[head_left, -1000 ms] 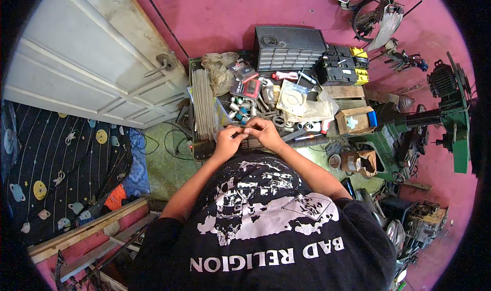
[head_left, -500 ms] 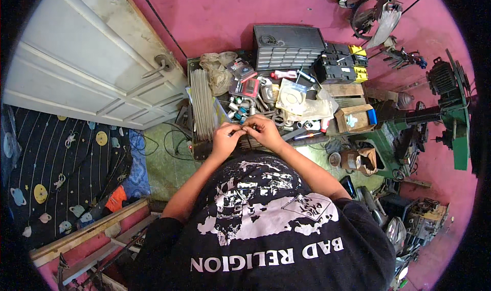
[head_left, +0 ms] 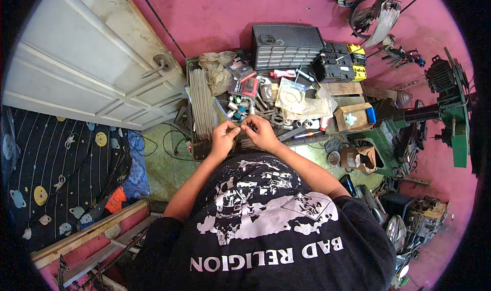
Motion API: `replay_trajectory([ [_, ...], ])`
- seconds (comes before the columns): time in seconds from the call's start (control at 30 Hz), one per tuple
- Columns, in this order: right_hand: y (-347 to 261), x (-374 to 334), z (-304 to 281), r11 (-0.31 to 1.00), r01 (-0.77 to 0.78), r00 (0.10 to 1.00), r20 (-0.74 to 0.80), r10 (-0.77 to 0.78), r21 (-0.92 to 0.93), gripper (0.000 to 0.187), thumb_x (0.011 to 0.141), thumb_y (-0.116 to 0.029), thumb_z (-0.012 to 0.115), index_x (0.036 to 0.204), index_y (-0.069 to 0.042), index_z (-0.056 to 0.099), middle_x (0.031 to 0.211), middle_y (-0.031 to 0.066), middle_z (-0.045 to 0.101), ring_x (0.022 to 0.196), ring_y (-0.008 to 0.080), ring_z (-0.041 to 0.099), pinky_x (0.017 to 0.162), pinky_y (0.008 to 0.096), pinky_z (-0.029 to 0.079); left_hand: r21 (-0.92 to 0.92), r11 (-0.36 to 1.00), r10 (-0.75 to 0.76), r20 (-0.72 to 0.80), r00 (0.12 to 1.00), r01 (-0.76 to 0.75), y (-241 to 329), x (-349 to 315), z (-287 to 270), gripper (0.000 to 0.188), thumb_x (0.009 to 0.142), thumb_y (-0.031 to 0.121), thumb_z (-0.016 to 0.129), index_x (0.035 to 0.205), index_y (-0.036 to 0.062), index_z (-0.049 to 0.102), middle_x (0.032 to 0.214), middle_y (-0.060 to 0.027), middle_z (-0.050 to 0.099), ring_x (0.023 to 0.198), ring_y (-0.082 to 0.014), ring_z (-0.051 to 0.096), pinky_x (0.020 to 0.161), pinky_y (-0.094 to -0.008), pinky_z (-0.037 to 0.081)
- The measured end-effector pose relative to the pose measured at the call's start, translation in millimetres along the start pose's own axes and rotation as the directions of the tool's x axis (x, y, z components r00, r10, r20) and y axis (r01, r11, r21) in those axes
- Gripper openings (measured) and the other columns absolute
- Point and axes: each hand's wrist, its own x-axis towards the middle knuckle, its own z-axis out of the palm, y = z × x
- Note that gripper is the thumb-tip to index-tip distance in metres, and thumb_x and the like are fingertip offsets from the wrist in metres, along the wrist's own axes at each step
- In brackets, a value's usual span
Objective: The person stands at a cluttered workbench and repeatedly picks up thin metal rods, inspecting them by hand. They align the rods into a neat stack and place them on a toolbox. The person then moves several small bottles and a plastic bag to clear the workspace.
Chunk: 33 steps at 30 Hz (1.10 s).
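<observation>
My left hand (head_left: 223, 138) and my right hand (head_left: 260, 133) come together over the front edge of the cluttered workbench (head_left: 203, 148). Thumb and fingers are pinched on both, with the tips almost meeting. Whatever sits between them is too small to make out. Just beyond the fingertips lie sockets and metal fittings (head_left: 239, 109), some with blue-green parts. A bundle of thin grey rods (head_left: 201, 104) rests left of my left hand. To the right of my right hand are a dark flat bar (head_left: 291, 133) and a screwdriver (head_left: 306, 135).
A small-drawer cabinet (head_left: 287, 48) stands at the back, beside a black-and-yellow case (head_left: 340, 63). Clear plastic packets (head_left: 291, 94) and a cardboard box (head_left: 353, 118) cover the right side. A green drill press (head_left: 455, 132) rises at far right; a white door (head_left: 97, 60) is at left.
My fingertips have shifted slightly and a small gap now shows between the two hands. The things on the bench lie as before.
</observation>
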Motion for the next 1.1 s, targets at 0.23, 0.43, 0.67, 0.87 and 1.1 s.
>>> replay_trajectory([
  [0.23, 42, -15, 13, 0.923, -0.213, 0.976, 0.017, 0.219, 0.319, 0.015, 0.093, -0.014, 0.071, 0.092, -0.001, 0.064, 0.085, 0.0029, 0.066, 0.077, 0.0098, 0.059, 0.071, 0.0287, 0.049, 0.0, 1.0, 0.007, -0.078, 0.997, -0.007, -19, 4, 7, 0.011, 0.091, 0.006, 0.071, 0.083, 0.003, 0.063, 0.077, 0.0022, 0.061, 0.073, -0.0076, 0.054, 0.07, -0.0261, 0.045],
  [0.43, 22, -22, -6, 0.915, -0.269, 0.963, 0.09, 0.253, 0.3, 0.014, 0.091, -0.012, 0.074, 0.093, 0.0, 0.067, 0.088, 0.0025, 0.066, 0.079, 0.0082, 0.058, 0.072, 0.0264, 0.048, 0.407, 0.853, 0.347, 0.025, 0.938, -0.327, 10, -1, 13, 0.014, 0.08, 0.005, 0.077, 0.08, -0.0002, 0.064, 0.073, -0.0096, 0.062, 0.068, -0.0226, 0.059, 0.066, -0.0343, 0.046],
  [0.67, 33, -30, -29, 0.972, -0.225, 0.972, 0.086, 0.22, 0.06, 0.011, 0.088, -0.009, 0.076, 0.09, 0.0, 0.071, 0.083, 0.0064, 0.071, 0.076, 0.0116, 0.064, 0.07, 0.0286, 0.051, 0.401, 0.864, 0.314, 0.039, 0.949, -0.303, 14, -9, 44, 0.015, 0.076, 0.005, 0.079, 0.08, 0.0, 0.065, 0.076, -0.012, 0.064, 0.07, -0.029, 0.062, 0.065, -0.0384, 0.047],
  [0.87, 41, -41, -54, 0.998, -0.063, 0.996, 0.065, 0.062, 0.013, 0.008, 0.09, -0.006, 0.071, 0.091, 0.001, 0.069, 0.089, 0.0106, 0.072, 0.079, 0.0156, 0.067, 0.074, 0.031, 0.053, 0.413, 0.872, 0.274, 0.034, 0.961, -0.264, 3, -15, 76, 0.015, 0.08, 0.004, 0.077, 0.085, -0.0021, 0.064, 0.079, -0.0125, 0.065, 0.072, -0.0248, 0.061, 0.068, -0.0348, 0.048],
  [1.1, 68, -54, -86, 0.826, -0.427, 0.904, 0.184, 0.385, 0.369, 0.013, 0.097, -0.011, 0.067, 0.095, 0.002, 0.066, 0.082, 0.0037, 0.069, 0.073, 0.0095, 0.061, 0.067, 0.0266, 0.05, 0.602, 0.77, 0.218, 0.063, 0.974, -0.211, 1, -18, 103, 0.016, 0.08, 0.025, 0.08, 0.087, 0.011, 0.077, 0.08, -0.0055, 0.071, 0.08, -0.0258, 0.062, 0.074, -0.0408, 0.045],
])
